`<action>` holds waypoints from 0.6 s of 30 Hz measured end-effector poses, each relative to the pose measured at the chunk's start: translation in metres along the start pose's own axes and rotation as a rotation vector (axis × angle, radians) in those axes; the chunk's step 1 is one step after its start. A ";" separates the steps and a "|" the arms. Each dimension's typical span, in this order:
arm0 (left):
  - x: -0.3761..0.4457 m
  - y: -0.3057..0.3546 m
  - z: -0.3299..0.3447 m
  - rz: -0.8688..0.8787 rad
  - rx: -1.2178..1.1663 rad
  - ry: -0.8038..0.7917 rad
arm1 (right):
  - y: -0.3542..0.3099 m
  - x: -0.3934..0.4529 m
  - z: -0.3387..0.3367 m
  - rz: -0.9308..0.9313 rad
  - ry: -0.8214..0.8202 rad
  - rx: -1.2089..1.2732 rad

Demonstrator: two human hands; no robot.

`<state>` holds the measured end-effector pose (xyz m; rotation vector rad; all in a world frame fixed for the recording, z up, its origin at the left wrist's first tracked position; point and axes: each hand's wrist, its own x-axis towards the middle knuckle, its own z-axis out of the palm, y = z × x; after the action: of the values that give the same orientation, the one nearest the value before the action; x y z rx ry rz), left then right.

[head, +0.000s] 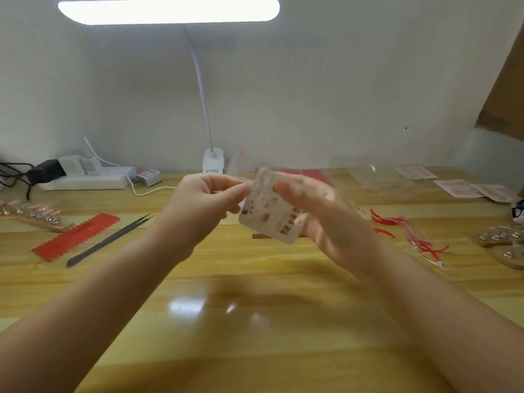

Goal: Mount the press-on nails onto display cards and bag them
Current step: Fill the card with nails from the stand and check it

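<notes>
Both hands meet above the middle of the wooden table (255, 350), holding a white display card (269, 214) with small nails on it, tilted and lifted clear of the surface. The right hand (320, 219) grasps the card from behind and along its right side, fingers curled round it; motion blur hides the fingertips. The left hand (207, 202) pinches at the card's upper left edge, where a clear film or bag seems to cover it, though the blur makes that uncertain.

Taking the card as the landmark: below it the table is glossy yellow-brown, with a glare patch and the hands' shadow. To its left lie dark tweezers (110, 239), then a red toothed strip (76, 236), and farther left a wooden rack of nails (37, 217). Behind and to the left, against the pale wall (312, 95), sits a white power strip (88, 177) with plugs. Directly behind rises a white lamp (170, 8) on a bent neck, its bar lit overhead. To the right lie red curled strips (411, 234), and behind those, clear bags (391, 180) and printed cards (459, 188).
</notes>
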<state>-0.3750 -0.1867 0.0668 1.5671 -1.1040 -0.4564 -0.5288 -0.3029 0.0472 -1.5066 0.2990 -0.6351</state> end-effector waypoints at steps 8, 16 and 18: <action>-0.005 0.007 0.002 0.050 0.260 -0.158 | -0.007 -0.002 -0.005 0.009 0.135 -0.229; -0.010 0.004 0.007 0.438 0.559 0.211 | -0.001 -0.002 0.007 -0.051 0.215 -0.336; -0.011 0.003 0.009 0.496 0.638 0.224 | -0.001 -0.003 0.011 -0.081 0.191 -0.366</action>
<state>-0.3882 -0.1827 0.0640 1.7361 -1.4844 0.4393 -0.5256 -0.2919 0.0487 -1.8174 0.5244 -0.8236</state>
